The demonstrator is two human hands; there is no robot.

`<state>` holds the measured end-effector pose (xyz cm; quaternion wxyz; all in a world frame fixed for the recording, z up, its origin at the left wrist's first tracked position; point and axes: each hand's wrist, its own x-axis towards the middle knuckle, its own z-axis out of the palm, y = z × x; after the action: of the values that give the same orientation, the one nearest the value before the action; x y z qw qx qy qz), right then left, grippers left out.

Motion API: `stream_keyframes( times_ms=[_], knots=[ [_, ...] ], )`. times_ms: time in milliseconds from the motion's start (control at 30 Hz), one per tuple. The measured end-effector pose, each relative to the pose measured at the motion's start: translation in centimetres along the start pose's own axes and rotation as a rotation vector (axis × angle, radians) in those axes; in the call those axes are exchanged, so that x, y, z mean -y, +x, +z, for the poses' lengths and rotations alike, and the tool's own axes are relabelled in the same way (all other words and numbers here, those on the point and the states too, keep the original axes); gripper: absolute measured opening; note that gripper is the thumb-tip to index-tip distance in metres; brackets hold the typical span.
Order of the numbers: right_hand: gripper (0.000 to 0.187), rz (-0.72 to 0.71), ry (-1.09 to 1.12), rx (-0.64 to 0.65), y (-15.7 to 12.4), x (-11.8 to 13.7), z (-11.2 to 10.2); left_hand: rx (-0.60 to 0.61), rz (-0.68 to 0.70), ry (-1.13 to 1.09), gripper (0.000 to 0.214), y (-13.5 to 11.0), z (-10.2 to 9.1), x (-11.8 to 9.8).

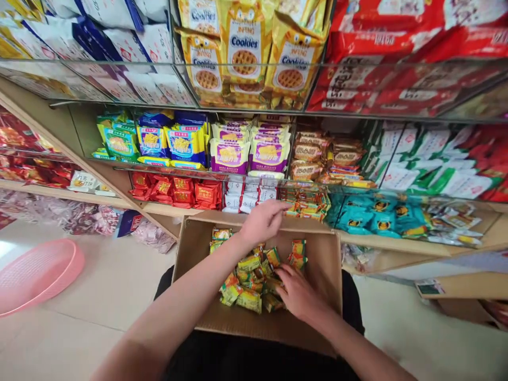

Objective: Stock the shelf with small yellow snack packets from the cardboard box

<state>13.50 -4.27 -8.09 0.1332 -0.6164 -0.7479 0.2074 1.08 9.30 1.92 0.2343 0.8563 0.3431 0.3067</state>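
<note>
An open cardboard box [319, 267] rests on my lap, with a loose heap of small yellow-green wrapped snack packets [249, 300] inside. My left hand [264, 223] is above the box's far edge, its index finger stretched toward the shelf compartment of similar small packets [307, 203]. Its other fingers are partly curled, and no packet shows in it. Down inside the box, my right hand [298, 293] lies at the right side of the heap. Its fingers are spread and touch the packets; what is under the fingertips is hidden.
Red packets [174, 190] and white packets [241, 196] sit left of that compartment, teal packets [371, 214] to its right. Biscuit packs [230, 153] and cookie bags [244, 50] fill higher shelves with clear front edges. A pink basket [43, 275] stands on the floor at left.
</note>
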Motion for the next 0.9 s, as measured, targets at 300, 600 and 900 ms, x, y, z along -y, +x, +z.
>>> stream_keyframes(
  times_ms=[300,600,900],
  knots=[
    [0.050,0.504,-0.015,0.032,5.4,-1.4,7.0,-0.141,-0.383,-0.128,0.021,-14.9,-0.5,3.1],
    [0.024,0.467,0.234,-0.086,5.0,-1.2,4.7,-0.098,-0.474,-0.221,0.024,-15.3,1.4,2.4],
    [0.023,0.096,1.191,0.027,0.4,3.9,-1.8,-0.191,-0.812,-0.864,0.031,-11.1,1.5,-1.3]
  ],
)
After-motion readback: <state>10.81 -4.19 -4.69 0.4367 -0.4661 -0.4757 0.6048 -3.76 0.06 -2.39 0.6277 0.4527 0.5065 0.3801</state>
